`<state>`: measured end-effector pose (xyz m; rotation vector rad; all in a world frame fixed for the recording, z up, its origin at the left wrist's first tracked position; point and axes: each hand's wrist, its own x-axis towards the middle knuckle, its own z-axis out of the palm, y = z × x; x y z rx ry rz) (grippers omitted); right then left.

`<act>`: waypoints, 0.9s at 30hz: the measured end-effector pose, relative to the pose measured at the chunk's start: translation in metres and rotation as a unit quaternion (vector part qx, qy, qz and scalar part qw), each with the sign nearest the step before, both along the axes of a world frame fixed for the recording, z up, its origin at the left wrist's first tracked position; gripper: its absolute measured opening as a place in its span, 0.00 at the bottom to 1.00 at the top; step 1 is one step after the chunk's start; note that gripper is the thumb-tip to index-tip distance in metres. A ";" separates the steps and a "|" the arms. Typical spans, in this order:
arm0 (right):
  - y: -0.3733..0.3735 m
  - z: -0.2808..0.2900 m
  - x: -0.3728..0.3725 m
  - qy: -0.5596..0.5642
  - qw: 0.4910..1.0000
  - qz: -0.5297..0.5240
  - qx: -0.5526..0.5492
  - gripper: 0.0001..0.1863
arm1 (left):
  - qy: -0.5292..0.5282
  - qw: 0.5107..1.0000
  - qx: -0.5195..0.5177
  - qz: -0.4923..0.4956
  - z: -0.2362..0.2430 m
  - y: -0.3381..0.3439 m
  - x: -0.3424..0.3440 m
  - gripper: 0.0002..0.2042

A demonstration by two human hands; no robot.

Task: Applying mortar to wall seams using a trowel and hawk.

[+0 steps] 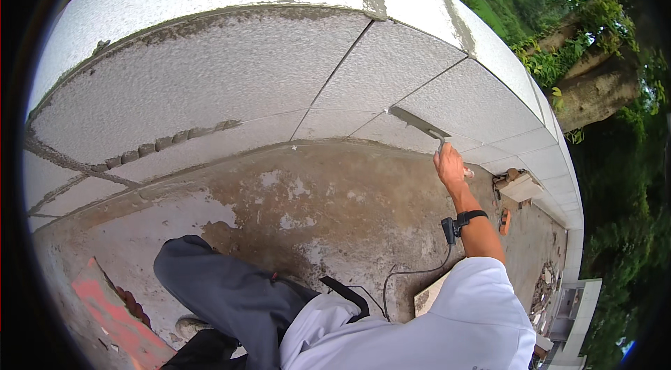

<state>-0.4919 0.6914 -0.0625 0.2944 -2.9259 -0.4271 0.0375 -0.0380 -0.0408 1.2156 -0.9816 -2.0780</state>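
Note:
My right hand [451,164] is closed round the handle of a trowel. The trowel's long, narrow metal blade [417,121] lies close along the horizontal joint of the low tiled wall [265,55]; whether its face touches the tiles I cannot tell. Grey mortar [161,144] sits in a lumpy strip in that joint further left. More mortar fills the joints at the wall's left end, while the joints near the blade look thin and dark. My left hand does not show.
A strapped device [458,225] with a cable is on my right wrist. Beyond my hand, cut slabs [519,187] and an orange brick-like piece [504,222] lie by the wall. A red-painted board [115,307] lies at lower left. The concrete floor [307,195] is stained.

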 end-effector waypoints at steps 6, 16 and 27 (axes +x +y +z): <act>-0.007 0.046 -0.015 0.022 0.997 0.047 0.061 0.14 | -0.026 0.999 0.003 0.037 0.013 0.014 -0.021 0.23; -0.024 0.058 0.027 -0.196 0.977 -0.012 -0.082 0.22 | 0.147 0.979 0.063 -0.124 0.004 0.009 -0.014 0.27; -0.078 0.031 0.071 -0.302 0.953 0.028 0.001 0.22 | 0.214 0.947 0.050 -0.233 0.026 0.027 -0.036 0.26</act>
